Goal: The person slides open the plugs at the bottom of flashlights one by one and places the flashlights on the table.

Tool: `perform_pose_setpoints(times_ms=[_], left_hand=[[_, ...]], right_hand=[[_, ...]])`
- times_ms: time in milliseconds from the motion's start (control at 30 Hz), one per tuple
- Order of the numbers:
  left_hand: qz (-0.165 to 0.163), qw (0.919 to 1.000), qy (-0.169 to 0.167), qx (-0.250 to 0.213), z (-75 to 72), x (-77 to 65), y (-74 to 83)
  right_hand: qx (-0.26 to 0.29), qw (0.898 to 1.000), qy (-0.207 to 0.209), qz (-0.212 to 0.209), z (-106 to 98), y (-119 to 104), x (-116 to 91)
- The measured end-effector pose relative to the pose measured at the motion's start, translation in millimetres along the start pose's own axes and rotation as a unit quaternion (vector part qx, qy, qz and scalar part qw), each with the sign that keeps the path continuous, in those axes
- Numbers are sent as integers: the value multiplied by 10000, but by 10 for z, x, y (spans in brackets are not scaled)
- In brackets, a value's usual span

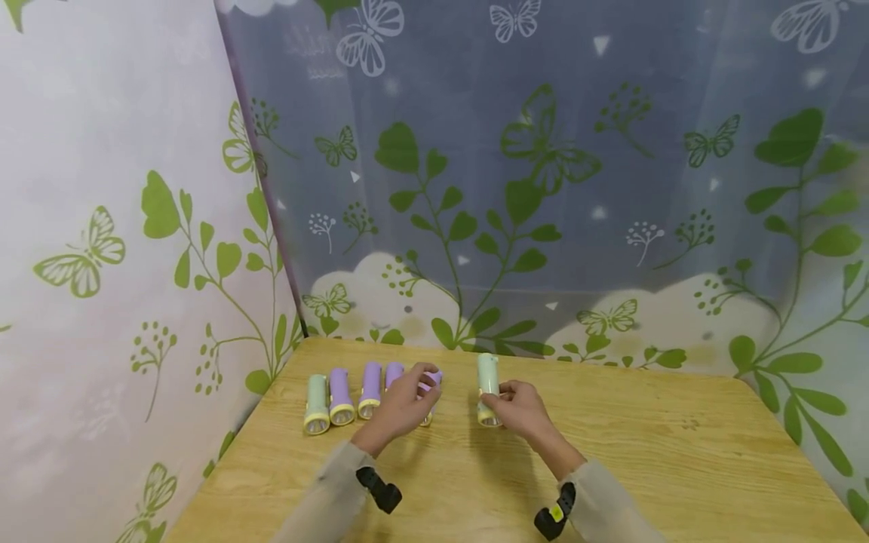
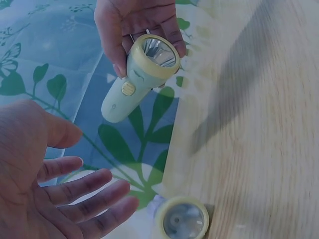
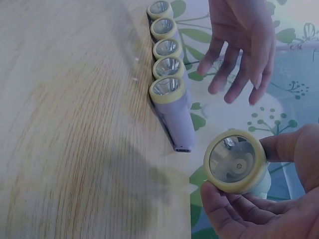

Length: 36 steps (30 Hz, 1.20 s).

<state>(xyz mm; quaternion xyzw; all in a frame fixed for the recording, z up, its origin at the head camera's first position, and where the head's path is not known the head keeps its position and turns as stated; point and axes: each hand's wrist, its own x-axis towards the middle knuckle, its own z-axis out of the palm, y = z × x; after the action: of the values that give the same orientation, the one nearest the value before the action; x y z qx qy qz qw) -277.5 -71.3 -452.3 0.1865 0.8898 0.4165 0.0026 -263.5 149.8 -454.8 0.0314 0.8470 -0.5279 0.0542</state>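
Observation:
My right hand (image 1: 526,413) grips a mint-green flashlight (image 1: 487,377) with a yellow head. The flashlight is held above the table, its lens toward me; in the left wrist view its side switch (image 2: 128,88) shows. My left hand (image 1: 406,400) hovers over the right end of a row of flashlights, its fingers loosely spread and holding nothing. That row has a mint-green flashlight (image 1: 317,398) at the left end, then several purple flashlights (image 1: 342,388). The rightmost purple flashlight (image 3: 178,122) is partly hidden by the left hand in the head view.
The flashlights lie side by side on a wooden table (image 1: 645,452), lenses toward me. Behind the table hangs a blue-grey curtain (image 1: 462,90) with leaves and butterflies. A pale patterned curtain (image 1: 102,317) stands at the left.

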Motion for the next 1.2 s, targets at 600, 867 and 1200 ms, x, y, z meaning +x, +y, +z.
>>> perform_pose_setpoints(times_ms=[600,867,1200], left_hand=[[12,9991,-109,-405,111,135,268],[71,9981,-153,-597,203,187,382],[120,9971,-150,-730,266,245,473]], right_hand=[[-125,9982,316,-502,-90,-83,-149],[-231,9969,400,-638,-84,-71,-216],[-248,9965,423,-680,-135,-75,-276]])
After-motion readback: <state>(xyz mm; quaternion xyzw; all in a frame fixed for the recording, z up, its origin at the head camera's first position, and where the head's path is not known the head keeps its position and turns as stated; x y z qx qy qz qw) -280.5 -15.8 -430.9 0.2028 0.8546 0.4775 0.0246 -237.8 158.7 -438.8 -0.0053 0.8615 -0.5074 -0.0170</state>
